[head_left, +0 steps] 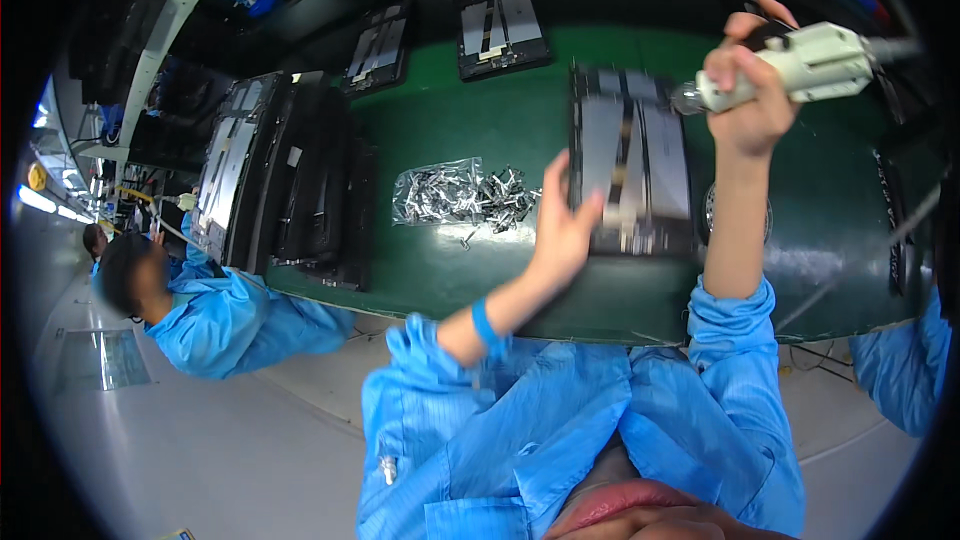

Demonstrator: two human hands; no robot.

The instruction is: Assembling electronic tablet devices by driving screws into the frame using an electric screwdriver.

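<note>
An opened tablet (660, 155), with grey panels and a dark strip down its middle, lies on the green bench before me. My left hand (562, 228) grips its left edge, thumb over the top and fingers along the side. Raised beyond its right side, my right hand (750, 100) is closed around a pale electric screwdriver (825, 65). The clear nose of the screwdriver points left, near the tablet's far right corner; its tip is too blurred to make out. Left of the tablet, a clear bag (437, 195) of small metal parts lies beside a loose pile (508, 202) of them.
Two more opened tablets (500, 28) (377, 48) lie at the far side. A stack of tablets (232, 165) stands at the left. My right forearm partly hides a round dish (710, 208). A co-worker in blue (235, 320) sits at the left; another blue sleeve (905, 365) shows at right.
</note>
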